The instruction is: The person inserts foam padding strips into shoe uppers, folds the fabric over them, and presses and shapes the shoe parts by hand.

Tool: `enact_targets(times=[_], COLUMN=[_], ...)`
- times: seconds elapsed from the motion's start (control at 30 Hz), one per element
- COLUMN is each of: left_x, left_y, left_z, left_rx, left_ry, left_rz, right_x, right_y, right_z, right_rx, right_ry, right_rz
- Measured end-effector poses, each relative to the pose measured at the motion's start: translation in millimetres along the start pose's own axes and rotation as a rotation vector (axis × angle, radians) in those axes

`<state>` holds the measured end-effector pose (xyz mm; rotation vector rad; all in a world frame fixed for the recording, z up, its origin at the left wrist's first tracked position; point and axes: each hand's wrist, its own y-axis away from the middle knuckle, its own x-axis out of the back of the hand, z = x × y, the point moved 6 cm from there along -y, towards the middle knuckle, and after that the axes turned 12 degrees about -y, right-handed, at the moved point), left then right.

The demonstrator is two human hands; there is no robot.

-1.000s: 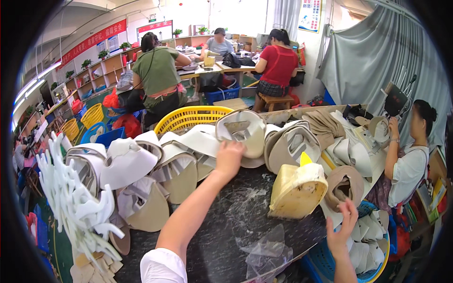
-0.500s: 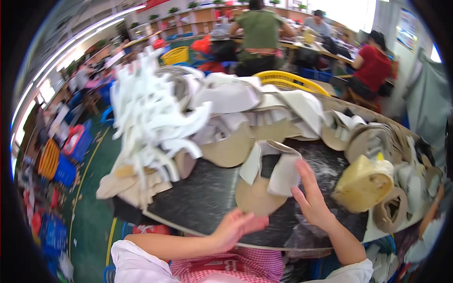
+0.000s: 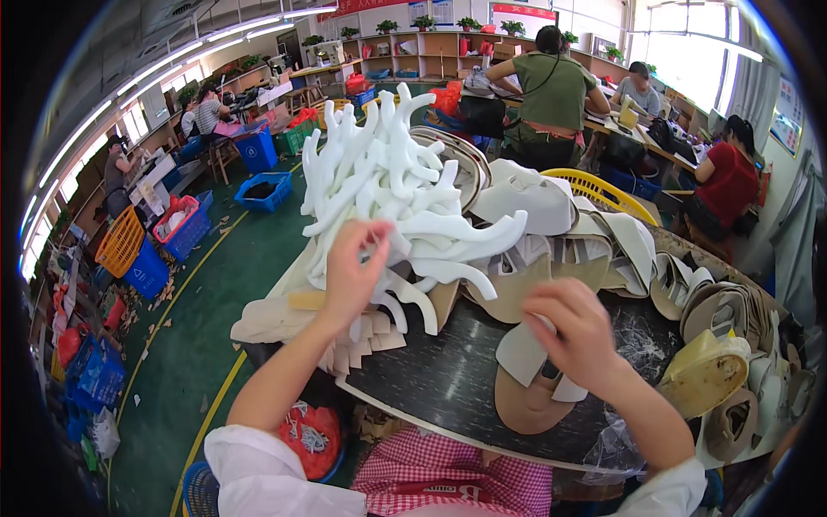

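Observation:
My left hand [image 3: 351, 271] is at the front of a tall heap of white curved foam strips [image 3: 379, 177], its thumb and index finger apart; whether it touches a strip I cannot tell. Above a beige and white shoe upper [image 3: 521, 401] hovers my right hand [image 3: 573, 332], slightly blurred, with fingers loosely bent and the thumb apart from them. The upper lies on the black tabletop [image 3: 422, 370], its white flaps partly behind that hand. Several more uppers [image 3: 508, 267] form a row behind it.
A yellowed plastic container [image 3: 706, 370] stands at the right among stacked uppers [image 3: 724, 314]. Beige cut pieces [image 3: 276, 320] lie at the table's left edge. Clear plastic film [image 3: 613, 444] rests near the front edge. Below sits a red bag [image 3: 312, 439] in a basket. Other people work farther back.
My left hand has moved up and forward from beside the upper to the foam strips. My right hand has stayed near the upper, its fingers now bent over it. The view has swung left.

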<state>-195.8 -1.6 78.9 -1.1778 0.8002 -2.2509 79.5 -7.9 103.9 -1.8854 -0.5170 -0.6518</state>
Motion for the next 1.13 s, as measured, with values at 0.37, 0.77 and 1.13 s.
enact_targets(times=[0.37,0.77,1.13], left_x=[-34,-24,-124], left_y=[-53,-16,104], left_z=[-26,46,133], left_rx=[-0.157,-0.132,0.038], left_ry=[0.004,0.516,0.988], left_rz=[0.109,-0.195,-0.795], right_x=[-105,54,12], right_y=[-170,-82,127], right_z=[88,21,8], right_rx=[-0.023,0.064,-1.128], right_ry=[-0.035,-0.355,-0.508], right_rz=[0.169,0.339,-0.359])
